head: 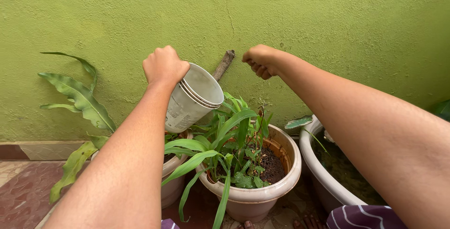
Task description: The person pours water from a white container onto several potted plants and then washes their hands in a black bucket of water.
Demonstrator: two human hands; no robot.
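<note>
My left hand (164,64) grips a white plastic bucket (193,98) by its rim and holds it tilted, mouth turned right and down, above a cream pot (260,194) filled with dark soil and long green leaves (232,133). No water is visible leaving the bucket. My right hand (260,61) is raised beside it near the wall, fingers curled into a fist, and I cannot see anything in it. A short brown stick (224,64) shows between the two hands, against the wall.
A green rough wall (328,22) stands close behind. Another cream pot (323,177) with dark soil sits at right, and a third pot (174,172) with broad leaves (82,100) at left. Reddish patterned floor (23,191) lies lower left. Striped purple cloth (361,217) shows at the bottom.
</note>
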